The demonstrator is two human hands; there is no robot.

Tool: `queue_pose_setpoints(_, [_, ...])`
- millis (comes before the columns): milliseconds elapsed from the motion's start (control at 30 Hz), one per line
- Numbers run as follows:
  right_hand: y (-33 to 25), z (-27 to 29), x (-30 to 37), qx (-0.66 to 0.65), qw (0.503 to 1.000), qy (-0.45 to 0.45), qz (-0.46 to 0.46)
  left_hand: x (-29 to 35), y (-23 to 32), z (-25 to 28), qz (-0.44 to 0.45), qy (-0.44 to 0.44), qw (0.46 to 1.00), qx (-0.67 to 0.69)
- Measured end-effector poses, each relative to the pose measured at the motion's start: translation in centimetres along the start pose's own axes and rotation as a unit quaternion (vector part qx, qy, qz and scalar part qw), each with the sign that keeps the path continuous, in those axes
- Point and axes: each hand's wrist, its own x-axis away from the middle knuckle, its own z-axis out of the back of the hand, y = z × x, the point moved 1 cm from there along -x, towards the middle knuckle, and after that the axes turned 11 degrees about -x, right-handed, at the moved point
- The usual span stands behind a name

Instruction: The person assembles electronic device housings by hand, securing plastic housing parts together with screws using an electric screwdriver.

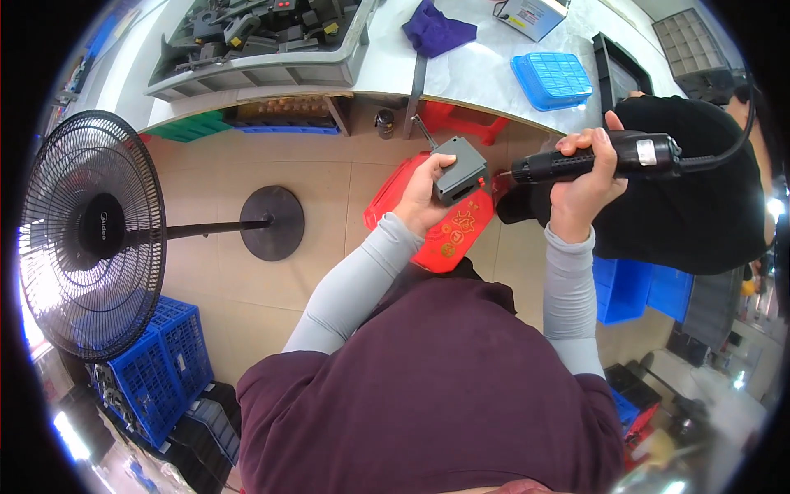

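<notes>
Far left: black standing fan [103, 226], pole running right to its round base [273, 224] on the tiled floor [329, 185]. Below the fan, blue slatted crates [177, 346]; black crates [197, 428] beside them. Up top, grey bin [255, 81] on the counter [485, 74], heaped with dark plastic parts [271, 33]. Under that, green bin [189, 125] and blue tray [288, 129] side by side, then a small dark jar [383, 123].

Center: left hand [422, 198], grip pinching a grey housing [462, 169], thumb on top. Housing is held up tilted in front of the body, red bits at its right end, dark stalk sticking out at upper left. Red item [448, 239] with gold pictures lies below it, kind unclear. Purple cloth [439, 31] on the counter; red plastic piece [440, 114] underneath.

Further right: white-and-blue box [531, 18], blue basket [551, 80]. Right hand [583, 198], grip wrapped around a black power screwdriver [601, 156], nose pointing left at the housing's right end; contact, cannot tell. Cord [724, 156] goes off right and up. Black tray [621, 70] on the counter, blue bins [625, 288] low down, co-worker in a black top [683, 193] near the screwdriver.
</notes>
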Motion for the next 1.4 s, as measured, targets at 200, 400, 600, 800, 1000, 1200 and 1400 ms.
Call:
queue_pose_setpoints(200, [-0.3,-1.8,3.0,-0.053,0.995,-0.046,-0.066,-0.2,-0.5,-1.2,-0.011,0.040,0.999,-0.023])
queue_pose_setpoints(400, [0.6,-1.8,4.2,-0.002,0.994,-0.105,-0.040,0.7,-0.7,-2.4,-0.061,0.092,0.989,-0.103])
queue_pose_setpoints(600, [1.4,-1.0,4.5,0.021,0.992,-0.121,-0.036,0.4,-1.0,-2.5,-0.089,0.172,0.968,-0.158])
queue_pose_setpoints(800, [1.7,-0.8,4.9,0.044,0.993,-0.109,-0.025,-0.3,-1.6,-2.1,-0.153,0.142,0.970,-0.125])
queue_pose_setpoints(1000, [1.3,-1.0,4.7,0.032,0.995,-0.094,-0.010,0.1,-1.4,-2.4,-0.138,0.157,0.971,-0.119])
queue_pose_setpoints(1200, [2.1,-1.0,5.6,0.109,0.991,-0.083,0.002,-0.7,-2.3,-2.2,-0.168,0.157,0.969,-0.087])
queue_pose_setpoints(1400, [2.8,-0.7,6.2,0.093,0.993,-0.066,0.024,-1.2,-3.2,-1.7,-0.209,0.210,0.952,-0.069])
